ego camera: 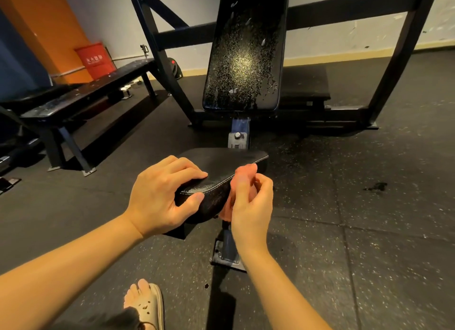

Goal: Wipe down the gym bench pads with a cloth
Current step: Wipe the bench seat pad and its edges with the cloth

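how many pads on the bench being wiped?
2. The seat pad is nearest, gripped by the left hand, pink cloth at its right edge in the right hand. The back pad stands tilted behind it, speckled. More may be hidden.

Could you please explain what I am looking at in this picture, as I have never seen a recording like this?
There is no robot here. The single picture comes from a camera worn on a person's head, looking down at their own bare hands. The left hand grips the near corner of a black seat pad. The right hand holds a pinkish cloth against the pad's right side. Behind it rises the back pad, its surface speckled. A red container stands far left.
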A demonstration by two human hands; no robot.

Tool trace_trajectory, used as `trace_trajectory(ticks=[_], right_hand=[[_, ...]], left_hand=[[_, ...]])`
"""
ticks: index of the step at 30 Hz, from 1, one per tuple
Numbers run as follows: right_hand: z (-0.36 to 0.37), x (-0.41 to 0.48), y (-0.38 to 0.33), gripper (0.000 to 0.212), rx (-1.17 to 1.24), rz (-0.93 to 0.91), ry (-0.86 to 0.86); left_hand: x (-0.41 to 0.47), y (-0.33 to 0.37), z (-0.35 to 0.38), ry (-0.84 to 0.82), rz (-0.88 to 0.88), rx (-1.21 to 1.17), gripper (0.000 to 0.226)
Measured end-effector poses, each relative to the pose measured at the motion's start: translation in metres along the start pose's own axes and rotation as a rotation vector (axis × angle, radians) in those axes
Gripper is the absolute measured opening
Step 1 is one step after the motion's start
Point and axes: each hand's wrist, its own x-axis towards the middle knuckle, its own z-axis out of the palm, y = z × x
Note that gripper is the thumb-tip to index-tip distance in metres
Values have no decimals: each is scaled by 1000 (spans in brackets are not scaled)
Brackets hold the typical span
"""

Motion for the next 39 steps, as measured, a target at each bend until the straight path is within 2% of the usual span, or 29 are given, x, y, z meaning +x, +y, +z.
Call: trace_trajectory(ticks=[6, 7, 11, 16, 20, 24, 25, 28, 29, 32, 34, 35, 38, 39], right_hand=[[9, -66, -5, 23, -33, -298, -165], [8, -57, 2, 22, -35, -286, -148], [-9, 2, 21, 12, -66, -17, 15], [18, -42, 3, 19, -21, -291, -88], [4, -8, 33, 12, -34, -133, 10], [14, -44, 20, 18, -14, -417, -193], [11, -34, 27, 17, -49, -408, -171], [-7, 14, 43, 11, -160, -102, -38], [-7, 16, 38, 12, -160, -94, -26], [14, -12, 9, 12, -71, -337, -107], [17, -4, 15, 16, -103, -416, -76], [15, 14, 24, 15, -142, -344, -28], [1, 73, 51, 3, -281, 147, 96], [-1, 76, 53, 4, -270, 193, 94]], left_hand=[[1, -5, 1, -13, 12, -34, 46], [0, -4, 1, -9, 18, -37, 46], [0, -2, 1, 6, 25, -21, 42], [1, -4, 0, -10, 17, -51, 46], [1, -2, 0, 2, 17, -26, 43], [1, -4, 1, -4, 18, -45, 44], [1, -4, 1, -2, 18, -45, 44], [2, -2, 1, 4, 21, -17, 42], [1, -1, 1, 3, 21, -15, 43], [1, -4, 1, 3, 17, -21, 45], [0, -3, 1, 3, 12, -25, 46], [0, -2, 1, 9, 9, -18, 45], [1, 1, 2, 9, 3, 0, 43], [0, 1, 2, 8, -2, -6, 43]])
